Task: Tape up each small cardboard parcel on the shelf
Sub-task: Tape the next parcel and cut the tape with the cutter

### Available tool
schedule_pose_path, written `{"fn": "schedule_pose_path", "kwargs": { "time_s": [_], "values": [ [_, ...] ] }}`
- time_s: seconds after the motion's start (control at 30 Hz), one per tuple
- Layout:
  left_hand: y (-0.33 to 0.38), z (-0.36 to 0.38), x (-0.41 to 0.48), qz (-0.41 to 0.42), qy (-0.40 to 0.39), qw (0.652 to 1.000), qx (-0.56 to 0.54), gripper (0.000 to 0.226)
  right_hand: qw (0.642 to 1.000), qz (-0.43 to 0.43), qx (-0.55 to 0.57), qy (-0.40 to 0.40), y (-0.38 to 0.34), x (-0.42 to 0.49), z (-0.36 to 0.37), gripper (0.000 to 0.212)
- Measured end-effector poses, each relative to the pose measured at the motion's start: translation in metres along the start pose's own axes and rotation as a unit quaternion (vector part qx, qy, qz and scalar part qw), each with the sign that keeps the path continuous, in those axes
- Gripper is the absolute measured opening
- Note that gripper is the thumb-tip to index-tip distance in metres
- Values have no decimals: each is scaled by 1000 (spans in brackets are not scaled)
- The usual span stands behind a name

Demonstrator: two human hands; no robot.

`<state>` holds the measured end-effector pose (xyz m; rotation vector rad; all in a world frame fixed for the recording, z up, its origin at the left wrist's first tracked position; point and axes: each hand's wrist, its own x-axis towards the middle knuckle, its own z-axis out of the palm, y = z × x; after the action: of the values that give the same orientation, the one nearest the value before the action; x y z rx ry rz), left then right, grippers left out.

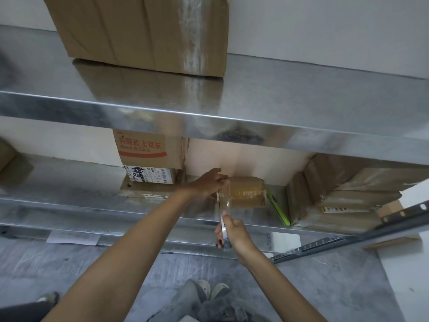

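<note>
Though half behind the left hand [209,182], parcel [247,191]; tape roll [223,225] edge-on.

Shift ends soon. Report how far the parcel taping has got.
Done, it seems: the boxes at right show glossy tape. In hand: the left hand holds the small parcel, partly wrapped, while the right hand draws a clear strip from the tape roll. Left: finishing this strip; the left stack is unclear.

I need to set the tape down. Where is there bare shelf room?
Lower shelf: bare between the left-edge box and the printed stack. Upper shelf: bare right of the big carton. Crowded around the small parcel: green knife, right-hand boxes.
</note>
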<state>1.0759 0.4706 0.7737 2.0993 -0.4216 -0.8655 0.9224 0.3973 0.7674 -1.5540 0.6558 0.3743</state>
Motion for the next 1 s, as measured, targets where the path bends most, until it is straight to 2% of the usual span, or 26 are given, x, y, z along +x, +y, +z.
{"fn": "schedule_pose_path", "kwargs": {
  "time_s": [0.13, 0.3, 0.53, 0.7, 0.77, 0.87, 1.0],
  "values": [
    [3, 1, -1, 23, 9, 999, 27, 35, 999, 32, -5, 28, 6, 10, 0, 59],
    [-5, 1, 2, 42, -19, 993, 111, 37, 998, 41, -7, 37, 7, 13, -2, 60],
    [-14, 6, 5, 23, 6, 986, 163, 42, 997, 60, -6, 41, 6, 17, -3, 58],
    [-13, 19, 5, 5, 60, 987, 149, 41, 997, 77, -3, 29, -7, 19, -8, 57],
    [-15, 28, 4, 9, 115, 981, 153, 34, 996, 89, -1, 27, -13, 21, -10, 55],
    [-15, 42, 0, 65, 207, 962, 166, 20, 995, 100, -1, 16, -20, 24, -10, 53],
    [-23, 40, -1, 134, 170, 961, 172, 26, 994, 109, 3, 6, -21, 25, -12, 53]
  ]
}}
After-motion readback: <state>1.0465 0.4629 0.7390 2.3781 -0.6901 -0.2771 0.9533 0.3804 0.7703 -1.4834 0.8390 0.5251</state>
